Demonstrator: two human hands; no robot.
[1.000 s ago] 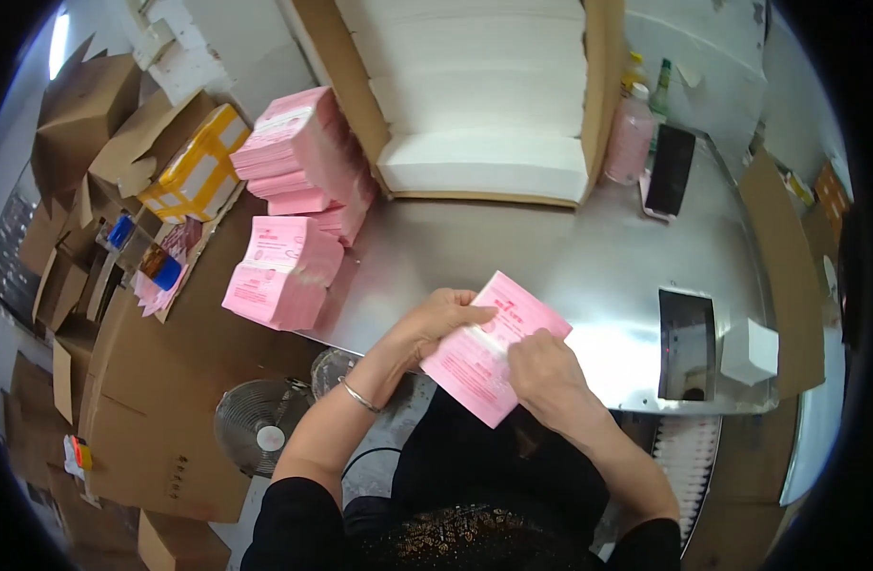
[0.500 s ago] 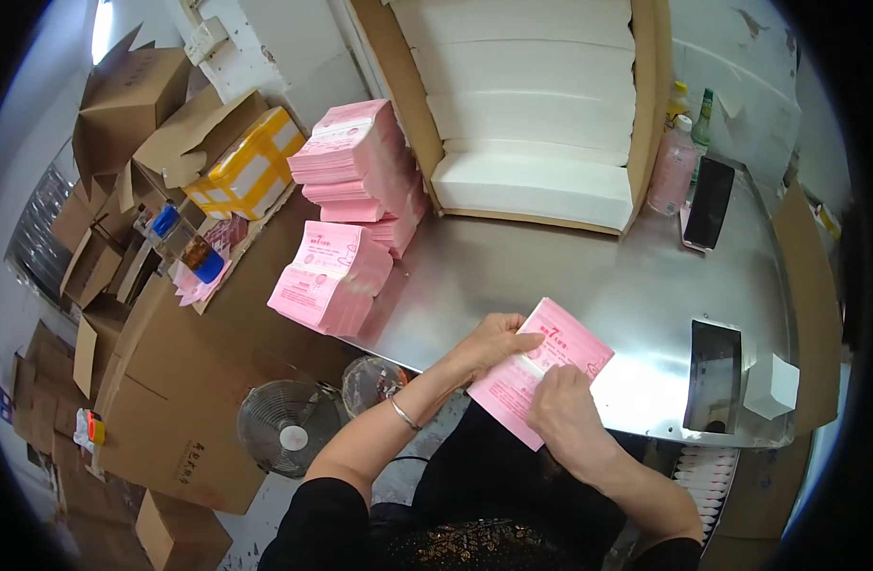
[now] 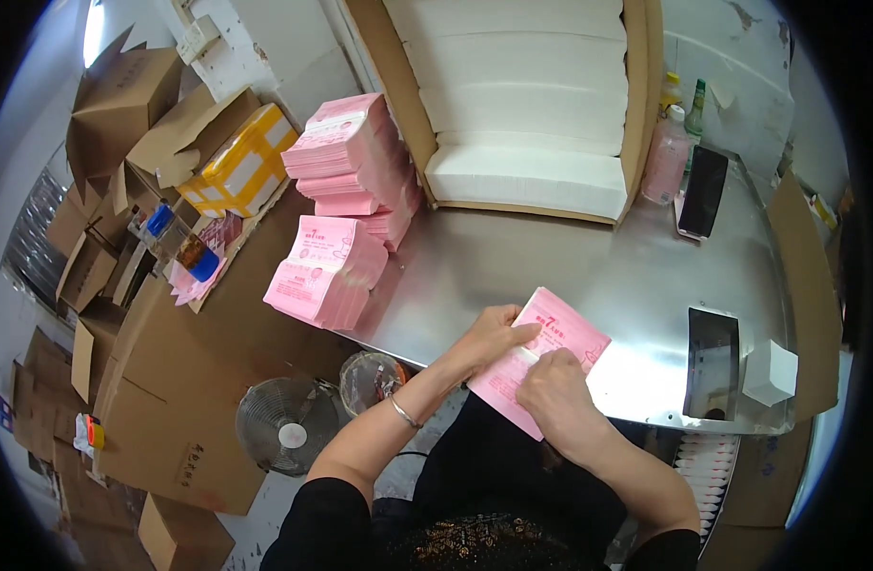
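Observation:
A small stack of pink printed leaflets point(image 3: 565, 328) is held over the front edge of the metal table, tilted toward me. My left hand point(image 3: 498, 341) grips its left edge, thumb lying on top. My right hand point(image 3: 558, 395) is closed, its curled fingers pressed on the middle of the top leaflet, near a pale strip; whether the fingers pinch anything is hidden. To the left on the table, a fanned pile of pink leaflets point(image 3: 322, 271) lies in front of a taller pile of the same leaflets point(image 3: 346, 143).
An upright cardboard box with white paper stacks point(image 3: 527, 186) stands at the back. To the right are a pink bottle point(image 3: 667, 157), a phone point(image 3: 705, 195), a dark rectangular opening point(image 3: 713, 366) and a small white box point(image 3: 770, 373). A fan point(image 3: 289, 428) and cardboard boxes point(image 3: 198, 400) fill the left.
My right hand has shifted slightly up and left across the top leaflet. My left hand keeps its grip on the stack. The whole view has moved a little.

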